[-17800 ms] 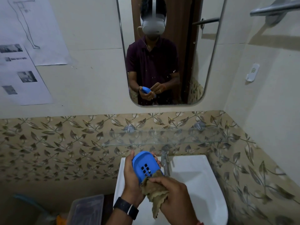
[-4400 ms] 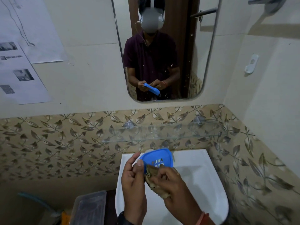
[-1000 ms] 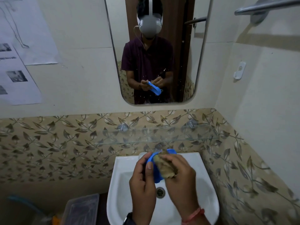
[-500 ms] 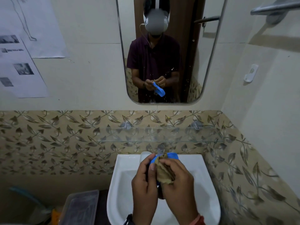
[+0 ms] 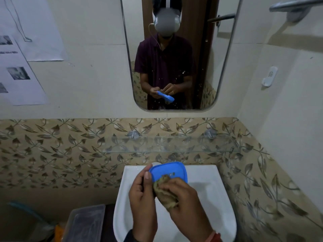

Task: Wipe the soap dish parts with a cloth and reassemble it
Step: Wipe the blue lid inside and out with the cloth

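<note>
A blue soap dish part (image 5: 170, 171), a shallow tray with small drain holes, is held over the white sink (image 5: 215, 198). My left hand (image 5: 142, 198) grips its left edge, thumb on the rim. My right hand (image 5: 185, 198) presses a crumpled brown cloth (image 5: 164, 193) against the tray's near side. The tray lies nearly flat, its face turned up toward me. A small white piece (image 5: 156, 163) shows just behind the tray at the sink's back edge; what it is I cannot tell.
A glass shelf (image 5: 174, 144) spans the leaf-patterned tiles above the sink. The mirror (image 5: 174, 55) reflects the person and the tray. A clear plastic box (image 5: 83, 222) stands low at the left. A towel bar (image 5: 295, 6) juts from the right wall.
The tray has tilted from nearly edge-on to almost flat, showing its face. The cloth has slid from the tray's top to its near edge. The view has shifted slightly.
</note>
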The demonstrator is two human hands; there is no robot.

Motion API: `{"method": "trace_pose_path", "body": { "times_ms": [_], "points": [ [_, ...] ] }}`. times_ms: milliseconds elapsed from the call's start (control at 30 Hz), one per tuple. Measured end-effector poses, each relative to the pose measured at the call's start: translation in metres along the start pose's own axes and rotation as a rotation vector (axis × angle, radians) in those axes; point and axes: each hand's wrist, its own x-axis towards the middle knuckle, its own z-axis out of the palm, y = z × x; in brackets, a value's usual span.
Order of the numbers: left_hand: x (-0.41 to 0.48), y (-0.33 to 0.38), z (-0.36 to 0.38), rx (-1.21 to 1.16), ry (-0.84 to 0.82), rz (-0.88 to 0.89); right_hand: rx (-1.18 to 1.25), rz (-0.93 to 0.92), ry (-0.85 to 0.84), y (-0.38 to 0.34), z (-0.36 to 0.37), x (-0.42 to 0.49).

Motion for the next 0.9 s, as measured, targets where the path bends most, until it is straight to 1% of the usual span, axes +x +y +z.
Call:
{"method": "trace_pose_path", "body": {
  "times_ms": [33,67,100,200,333,400,467,500,600,700,733,800,833,900],
  "points": [
    [0.004,0.000,-0.003,-0.040,0.025,-0.029,-0.011,0.020,-0.090,0.003,-0.004,0.000],
    [0.007,0.001,-0.005,-0.067,0.041,-0.046,-0.025,0.042,-0.143,0.005,-0.008,0.000],
    [0.008,0.001,-0.006,-0.096,0.051,-0.062,-0.040,0.051,-0.145,0.010,-0.012,0.000],
    [0.011,-0.004,-0.010,-0.156,0.067,-0.097,-0.138,0.073,-0.010,0.029,-0.030,0.005],
    [0.014,-0.013,-0.020,-0.167,0.080,-0.124,-0.267,0.200,0.234,0.049,-0.059,0.018],
    [0.014,-0.017,-0.023,-0.159,0.080,-0.134,-0.194,0.294,0.319,0.058,-0.066,0.022],
    [0.013,-0.022,-0.023,-0.140,0.079,-0.143,-0.034,0.374,0.340,0.063,-0.060,0.025],
    [0.012,-0.025,-0.022,-0.127,0.078,-0.148,0.037,0.401,0.318,0.063,-0.053,0.025],
    [0.010,-0.029,-0.012,-0.073,0.070,-0.128,0.126,0.441,0.218,0.063,-0.022,0.018],
    [0.013,-0.036,-0.012,-0.003,0.135,-0.077,0.136,0.485,0.203,0.070,-0.001,0.007],
    [0.015,-0.037,-0.013,0.016,0.165,-0.063,0.170,0.513,0.176,0.073,0.002,0.003],
    [0.019,-0.040,-0.021,0.031,0.212,-0.032,0.225,0.583,0.086,0.078,0.000,-0.003],
    [0.020,-0.042,-0.024,0.030,0.228,-0.023,0.241,0.618,0.013,0.082,-0.003,-0.006],
    [0.023,-0.045,-0.030,0.021,0.250,-0.010,0.210,0.677,-0.072,0.098,-0.012,-0.008]
  ]
}}
